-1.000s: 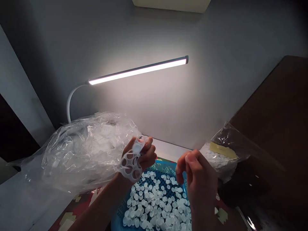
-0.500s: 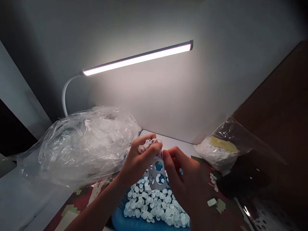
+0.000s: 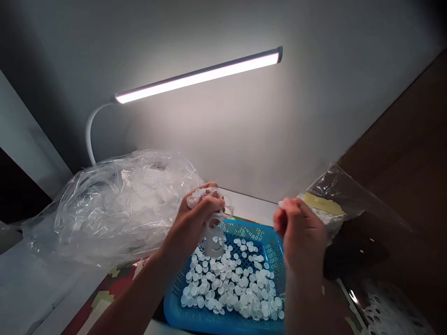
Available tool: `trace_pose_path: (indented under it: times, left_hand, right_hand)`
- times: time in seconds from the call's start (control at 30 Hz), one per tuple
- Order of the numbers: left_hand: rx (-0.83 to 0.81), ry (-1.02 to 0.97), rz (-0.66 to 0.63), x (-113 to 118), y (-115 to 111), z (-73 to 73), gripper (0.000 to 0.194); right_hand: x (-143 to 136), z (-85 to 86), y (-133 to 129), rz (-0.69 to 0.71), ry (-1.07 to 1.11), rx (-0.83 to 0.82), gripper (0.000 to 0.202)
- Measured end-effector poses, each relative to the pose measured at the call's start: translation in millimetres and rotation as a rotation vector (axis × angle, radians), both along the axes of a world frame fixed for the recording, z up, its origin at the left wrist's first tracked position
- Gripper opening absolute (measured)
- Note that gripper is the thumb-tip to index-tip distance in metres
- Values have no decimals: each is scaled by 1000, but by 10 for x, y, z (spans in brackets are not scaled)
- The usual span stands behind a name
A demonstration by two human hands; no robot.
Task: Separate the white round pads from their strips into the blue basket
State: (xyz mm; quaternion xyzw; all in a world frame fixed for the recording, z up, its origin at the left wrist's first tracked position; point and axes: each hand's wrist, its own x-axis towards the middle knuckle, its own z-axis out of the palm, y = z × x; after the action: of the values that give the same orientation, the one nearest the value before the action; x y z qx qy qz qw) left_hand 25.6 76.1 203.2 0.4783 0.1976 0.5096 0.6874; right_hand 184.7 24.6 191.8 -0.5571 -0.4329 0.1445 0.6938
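Note:
My left hand [image 3: 200, 211] is closed around a crumpled white sheet with round holes [image 3: 213, 239], whose lower end hangs over the basket. Off to the right, my right hand [image 3: 300, 223] is raised with its fingers pinched together, and a small white piece [image 3: 281, 204] shows at the fingertips. Beneath and between the hands lies a blue plastic basket [image 3: 195, 320]. Many small white discs [image 3: 223, 284] are spread across its bottom.
A large clear bag of white material [image 3: 129, 204] stands at the left. Behind my right hand is a smaller clear bag with a yellow strip [image 3: 324, 204]. A lit lamp bar [image 3: 199, 77] hangs above. Holed white sheets [image 3: 391, 309] lie at the lower right.
My right hand has moved away from the holed sheet to the right. My left hand has shifted slightly left and up with the sheet. More of the blue basket shows.

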Motion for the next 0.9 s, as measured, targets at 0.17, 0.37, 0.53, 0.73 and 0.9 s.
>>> trace_pose_path:
  times: [0.17, 0.37, 0.53, 0.73, 0.9]
  left_hand:
    - [96, 125, 93, -49, 7, -9, 22]
    - [324, 233, -94, 8, -68, -70, 28]
    - [238, 169, -216, 12, -50, -31, 23]
    - [22, -98, -150, -53, 7, 21, 17]
    - [45, -164, 172, -139, -62, 116, 23]
  right_hand:
    - [56, 49, -117, 12, -149, -73, 40]
    - [-212, 80, -214, 365, -347, -267, 44]
    - [-191, 109, -205, 544, -326, -323, 38]
    - [-9, 30, -139, 293, -416, -329, 41]
    - [201, -47, -57, 205, -705, -587, 39]
